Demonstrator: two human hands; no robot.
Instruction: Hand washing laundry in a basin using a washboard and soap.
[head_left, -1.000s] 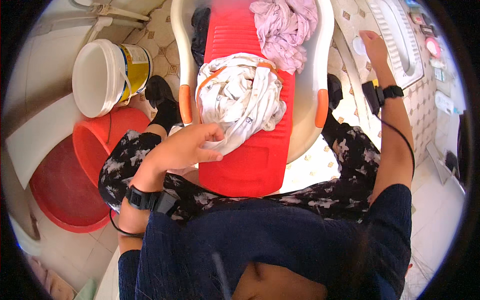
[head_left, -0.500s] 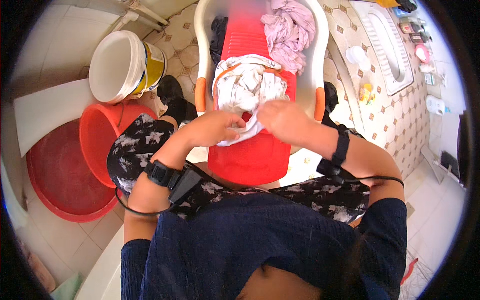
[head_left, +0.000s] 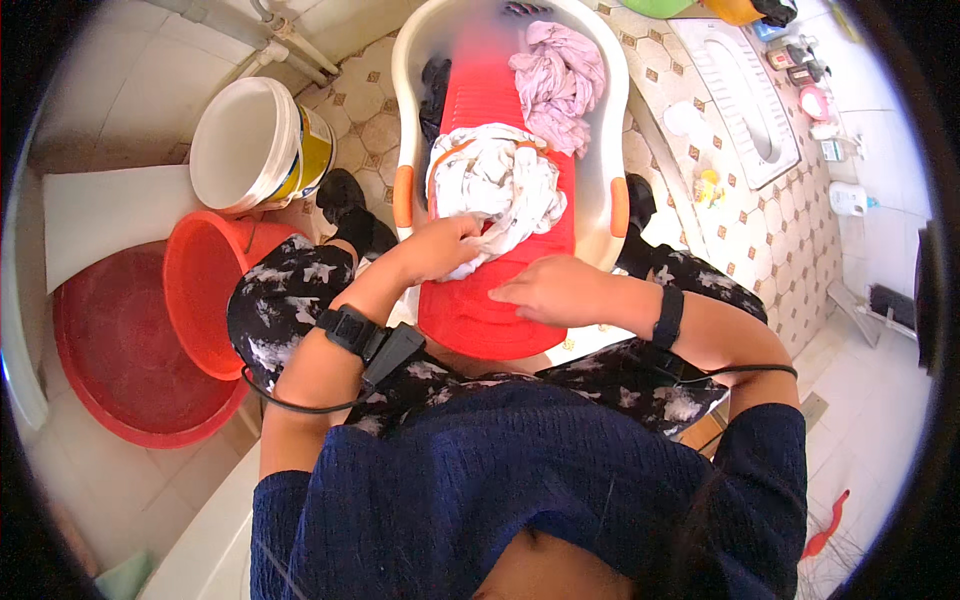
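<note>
A red washboard (head_left: 495, 315) leans lengthwise in a white-rimmed tub (head_left: 408, 110) between my knees. On it lies a bunched white garment (head_left: 490, 175) with orange trim and dark marks. My left hand (head_left: 447, 247) is closed on the near left edge of this garment, its fingertips partly hidden in the folds. Lower on the board, my right hand (head_left: 550, 290) is apart from the cloth, with fingers stretched leftward over the bare red surface and nothing held. Farther up, a pink garment (head_left: 560, 85) sits at the tub's right side, and dark cloth (head_left: 434, 95) at its left.
To the left stand a white bucket (head_left: 240, 140) with a yellow label, a red bucket (head_left: 205, 290) and a wide red basin (head_left: 120, 350). A squat toilet (head_left: 745, 105) is set in the raised tiled floor at right. Several bottles (head_left: 800, 65) line the right wall.
My right hand has let go of the white garment and come down toward me over the board. My left hand has shifted slightly, now gripping the garment's edge. The view has shifted slightly.
</note>
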